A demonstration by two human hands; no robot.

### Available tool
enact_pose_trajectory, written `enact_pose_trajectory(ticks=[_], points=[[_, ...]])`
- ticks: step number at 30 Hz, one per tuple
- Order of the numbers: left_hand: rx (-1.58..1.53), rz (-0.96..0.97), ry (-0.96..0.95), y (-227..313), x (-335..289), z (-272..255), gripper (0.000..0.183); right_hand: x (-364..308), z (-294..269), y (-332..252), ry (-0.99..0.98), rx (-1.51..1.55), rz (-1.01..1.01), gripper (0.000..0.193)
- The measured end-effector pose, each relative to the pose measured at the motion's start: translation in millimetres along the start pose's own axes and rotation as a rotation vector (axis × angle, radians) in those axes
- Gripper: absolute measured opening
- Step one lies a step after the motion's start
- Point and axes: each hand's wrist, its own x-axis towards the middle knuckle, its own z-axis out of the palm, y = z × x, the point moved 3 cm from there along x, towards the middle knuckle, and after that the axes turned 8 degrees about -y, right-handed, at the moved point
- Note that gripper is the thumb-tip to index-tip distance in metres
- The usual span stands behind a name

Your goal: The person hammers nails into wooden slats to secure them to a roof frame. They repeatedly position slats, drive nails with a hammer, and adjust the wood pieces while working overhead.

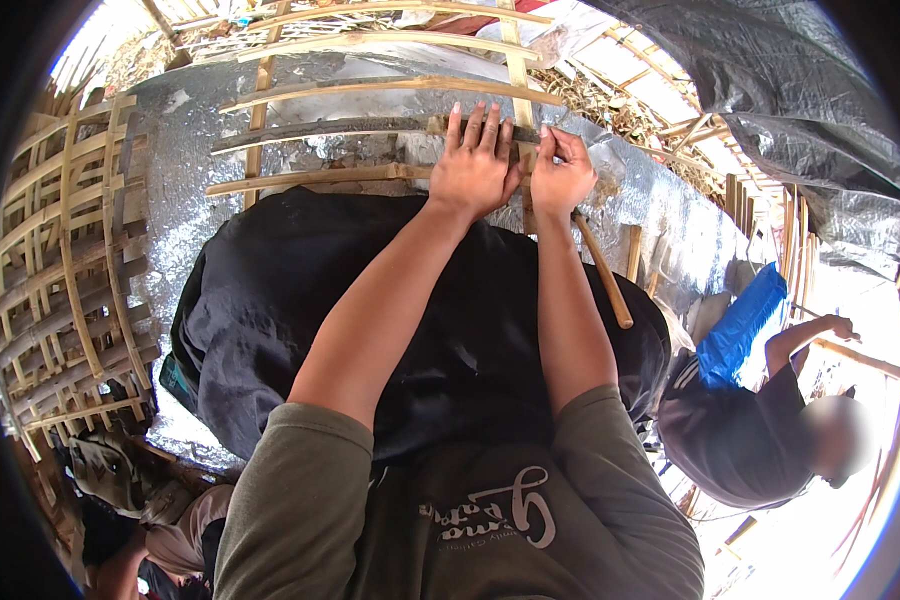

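Observation:
A bamboo lattice of several crosswise slats over two uprights lies in front of my knees. My left hand rests flat with its fingers stretched over a dark, weathered slat, near the right upright. Just right of it, at the end of that slat, my right hand is closed in a pinch. Whatever is between those fingertips is too small to make out. A smooth wooden tool handle slants beside my right forearm; its upper end is hidden near the wrist.
Silvery sheeting covers the ground under the lattice. A stack of woven bamboo panels stands at left. At right, a co-worker holds a stick-like handle beside a blue bag. Another person sits at lower left. Dark tarp hangs upper right.

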Motion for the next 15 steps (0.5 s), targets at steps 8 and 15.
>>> enact_pose_trajectory(ticks=[8, 15], points=[[-0.052, -0.007, 0.018, 0.0, 0.4, 2.1, 0.063, 0.1, -0.1, -1.0, 0.011, -0.028, -0.040, 0.009], [-0.041, -0.004, 0.002, 0.1, 0.5, -0.4, 0.063, -0.3, -2.3, -6.2, 0.007, -0.048, -0.027, 0.010]])
